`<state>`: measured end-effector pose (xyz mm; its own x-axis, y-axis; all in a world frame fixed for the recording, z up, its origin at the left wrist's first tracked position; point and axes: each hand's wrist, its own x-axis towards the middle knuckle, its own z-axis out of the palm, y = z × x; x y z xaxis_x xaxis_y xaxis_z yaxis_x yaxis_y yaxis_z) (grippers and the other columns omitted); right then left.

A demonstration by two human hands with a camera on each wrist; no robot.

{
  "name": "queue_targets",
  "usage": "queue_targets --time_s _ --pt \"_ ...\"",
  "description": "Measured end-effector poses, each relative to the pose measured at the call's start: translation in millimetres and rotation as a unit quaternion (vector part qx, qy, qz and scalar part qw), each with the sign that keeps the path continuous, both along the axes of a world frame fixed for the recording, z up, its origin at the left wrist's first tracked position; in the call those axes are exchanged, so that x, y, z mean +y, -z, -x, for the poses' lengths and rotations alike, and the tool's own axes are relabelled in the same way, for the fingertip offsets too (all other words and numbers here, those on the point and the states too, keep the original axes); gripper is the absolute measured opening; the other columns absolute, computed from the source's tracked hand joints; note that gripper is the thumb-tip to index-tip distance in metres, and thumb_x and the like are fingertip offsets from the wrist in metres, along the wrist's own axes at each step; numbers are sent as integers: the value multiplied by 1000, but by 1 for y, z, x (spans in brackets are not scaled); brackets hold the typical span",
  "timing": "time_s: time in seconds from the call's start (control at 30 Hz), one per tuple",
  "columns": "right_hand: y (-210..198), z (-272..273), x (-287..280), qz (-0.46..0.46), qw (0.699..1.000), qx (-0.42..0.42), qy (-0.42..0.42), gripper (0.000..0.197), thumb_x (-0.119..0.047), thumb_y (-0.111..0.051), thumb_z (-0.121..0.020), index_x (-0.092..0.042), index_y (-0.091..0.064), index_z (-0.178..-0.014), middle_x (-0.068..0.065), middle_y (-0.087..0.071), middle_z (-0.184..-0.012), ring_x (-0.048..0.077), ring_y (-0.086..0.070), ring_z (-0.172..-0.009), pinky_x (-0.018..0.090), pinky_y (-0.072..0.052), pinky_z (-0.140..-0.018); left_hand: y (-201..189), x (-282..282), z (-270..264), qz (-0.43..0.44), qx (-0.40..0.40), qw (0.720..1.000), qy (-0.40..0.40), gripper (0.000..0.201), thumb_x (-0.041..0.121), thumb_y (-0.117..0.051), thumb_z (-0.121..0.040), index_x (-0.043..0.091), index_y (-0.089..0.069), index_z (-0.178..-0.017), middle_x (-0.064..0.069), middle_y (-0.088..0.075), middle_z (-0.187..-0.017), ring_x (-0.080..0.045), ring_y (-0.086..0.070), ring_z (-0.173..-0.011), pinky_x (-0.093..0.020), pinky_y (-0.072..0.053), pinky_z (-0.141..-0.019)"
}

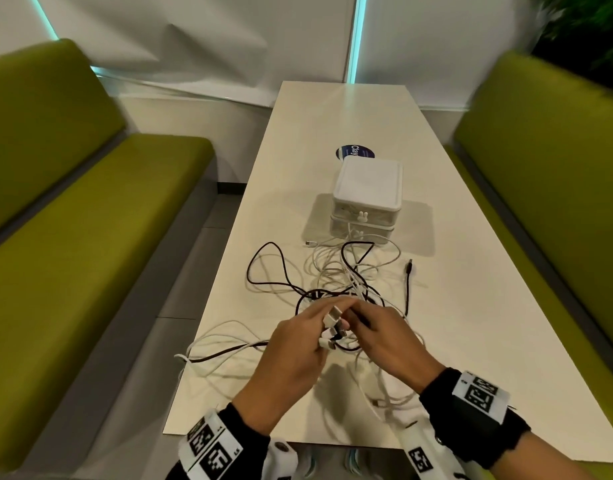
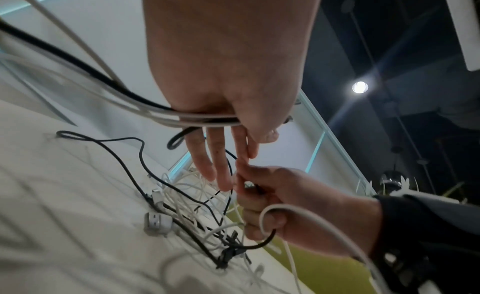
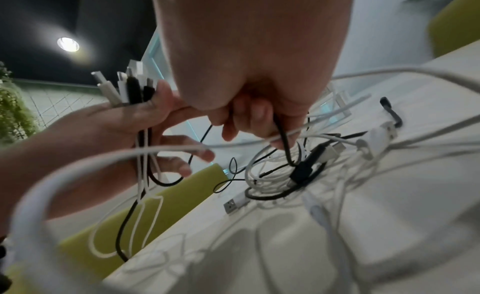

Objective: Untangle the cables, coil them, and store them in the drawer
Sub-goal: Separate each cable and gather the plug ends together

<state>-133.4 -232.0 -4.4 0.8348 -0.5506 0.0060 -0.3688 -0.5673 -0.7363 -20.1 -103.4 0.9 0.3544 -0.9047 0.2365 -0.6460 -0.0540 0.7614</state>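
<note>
A tangle of black and white cables [image 1: 336, 271] lies across the middle of the white table [image 1: 471, 306]. My left hand [image 1: 327, 322] holds a bunch of several cable ends [image 3: 124, 87], plugs sticking up past its thumb, while its fingers [image 2: 215, 167] stretch out. The right hand [image 1: 358, 317] is just beside it, fingers curled around a black cable [image 3: 283, 138] that runs down into the tangle [image 3: 298, 171]. A white loop [image 2: 275, 210] also passes around the right hand [image 2: 280, 206]. The white two-drawer box [image 1: 367, 195] stands behind the tangle, drawers pushed in.
Green benches [image 1: 90, 220] run along both sides of the table. A round blue sticker [image 1: 354, 152] lies behind the drawer box. Loose white cable [image 1: 222, 344] reaches the table's left edge, and a black plug end [image 1: 409, 266] lies to the right.
</note>
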Motion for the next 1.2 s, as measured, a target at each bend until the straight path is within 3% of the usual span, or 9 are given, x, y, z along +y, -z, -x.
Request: queue_targets --time_s 0.13,0.33,0.47,0.7,0.8,0.87,0.97,1.07,1.2 --pt "4 3 4 30 999 -19 -28 13 -31 -53 -91 -32 -66 -91 -15 -63 -66 6 -56 -63 19 -39 -56 -5 -2 4 -153 -148 977 -6 67 0 -47 -86 39 -39 -140 17 -38 -135 -27 -62 -88 -38 -49 -78" --pt "19 7 0 130 984 68 -102 30 -53 -37 -85 -28 -50 -75 -6 -56 -64 16 -52 -63 35 -42 -60 -2 -2 -2 -215 -187 958 -19 15 7 -44 -89 21 -42 -90 -1 -44 -109 -37 -55 -83 -40 -35 -65" --pt "16 2 0 126 983 79 -105 65 -76 -15 -84 -22 -51 -74 -4 -52 -58 13 -49 -57 37 -42 -61 -4 1 -11 -107 -171 978 -55 12 12 -45 -86 22 -50 -83 7 -47 -91 -28 -55 -74 -35 -37 -59" --pt "19 4 -7 82 992 40 -86 42 -49 -41 -99 -36 -35 -59 -21 -52 -61 4 -46 -57 21 -33 -56 -1 3 -27 16 36 977 -211 34 15 -58 -95 35 -60 -67 19 -62 -84 8 -54 -71 -11 -34 -62" --pt "22 5 -7 101 993 27 -61 46 -53 -40 -98 -29 -33 -59 -7 -46 -52 11 -45 -54 24 -32 -54 1 4 -26 23 16 974 -226 28 17 -55 -97 34 -64 -78 16 -63 -89 -1 -55 -71 -17 -36 -61" --pt "21 4 -8 108 992 36 -56 49 -53 -40 -97 -26 -34 -57 -2 -42 -49 14 -44 -52 31 -36 -56 4 5 -25 9 -64 974 -216 28 10 -55 -96 35 -66 -104 18 -60 -110 -4 -54 -71 -21 -38 -58" --pt "17 3 -9 118 989 67 -60 49 -53 -40 -97 -22 -42 -60 -1 -47 -52 14 -46 -54 37 -41 -59 3 8 -22 -5 -140 980 -139 74 -3 -60 -85 43 -45 -140 22 -41 -143 -4 -59 -71 -22 -44 -52" --pt "14 1 -8 141 983 100 -61 46 -54 -38 -98 -22 -46 -67 -1 -48 -56 17 -45 -58 35 -39 -59 0 10 -16 -24 -150 986 -72 96 -12 -54 -70 43 -34 -147 26 -23 -156 -4 -58 -81 -19 -46 -54" --pt "13 0 -5 144 983 89 -70 46 -60 -33 -96 -26 -50 -70 -1 -49 -57 19 -48 -59 36 -40 -58 11 7 -12 -71 -111 991 -26 85 -4 -47 -76 45 -34 -145 28 -34 -150 0 -55 -116 -28 -52 -87"
